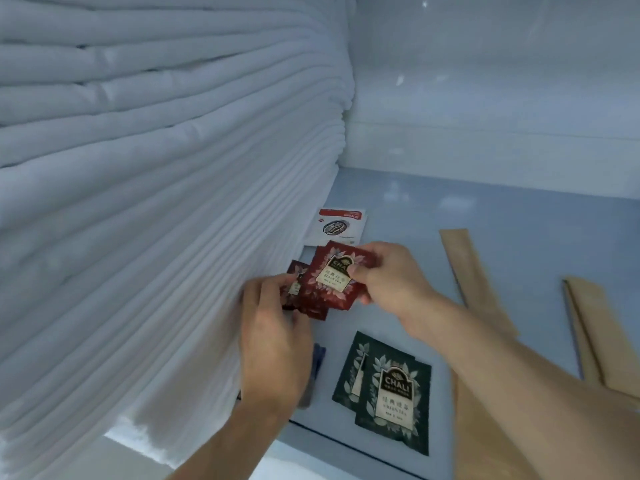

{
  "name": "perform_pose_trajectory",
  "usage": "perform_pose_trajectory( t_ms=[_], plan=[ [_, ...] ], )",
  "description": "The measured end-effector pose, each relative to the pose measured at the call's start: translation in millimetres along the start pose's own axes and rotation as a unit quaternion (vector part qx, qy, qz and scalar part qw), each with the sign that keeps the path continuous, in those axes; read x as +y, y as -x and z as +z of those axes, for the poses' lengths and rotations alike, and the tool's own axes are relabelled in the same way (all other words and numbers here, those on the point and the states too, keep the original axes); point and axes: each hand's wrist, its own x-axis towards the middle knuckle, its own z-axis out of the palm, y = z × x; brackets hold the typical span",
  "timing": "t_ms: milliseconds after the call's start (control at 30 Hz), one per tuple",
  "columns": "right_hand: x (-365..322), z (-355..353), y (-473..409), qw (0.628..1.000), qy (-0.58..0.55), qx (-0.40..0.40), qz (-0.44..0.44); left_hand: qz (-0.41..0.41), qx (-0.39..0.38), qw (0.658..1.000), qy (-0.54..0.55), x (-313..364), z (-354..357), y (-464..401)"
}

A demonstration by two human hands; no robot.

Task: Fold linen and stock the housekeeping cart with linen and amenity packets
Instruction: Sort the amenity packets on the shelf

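A tall stack of folded white linen (156,188) fills the left of the shelf. My right hand (391,275) pinches a red tea packet (332,282) by its upper right edge. Just left of it, my left hand (273,327) holds more red tea packets (294,289), partly hidden under the fingers. Two dark green tea packets (391,393) lie overlapped on the shelf floor (485,209) in front. A white and red coffee sachet (339,225) lies behind, against the linen.
Several long tan paper sleeves (474,278) lie on the shelf to the right, one pair (595,334) at the far right. A small blue item (318,358) shows beside my left wrist. The white back wall (485,98) closes the shelf.
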Motion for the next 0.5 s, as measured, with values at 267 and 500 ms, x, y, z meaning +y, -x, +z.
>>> perform_pose_trajectory(
  t_ms=[267, 500],
  plan=[
    [25, 31, -31, 0.965, 0.24, 0.003, -0.105, 0.062, -0.083, 0.992, -0.069, -10, 23, -15],
    [28, 32, -34, 0.951, 0.288, -0.011, -0.109, 0.044, -0.083, 0.988, -0.124, -8, 28, -25]
  ],
)
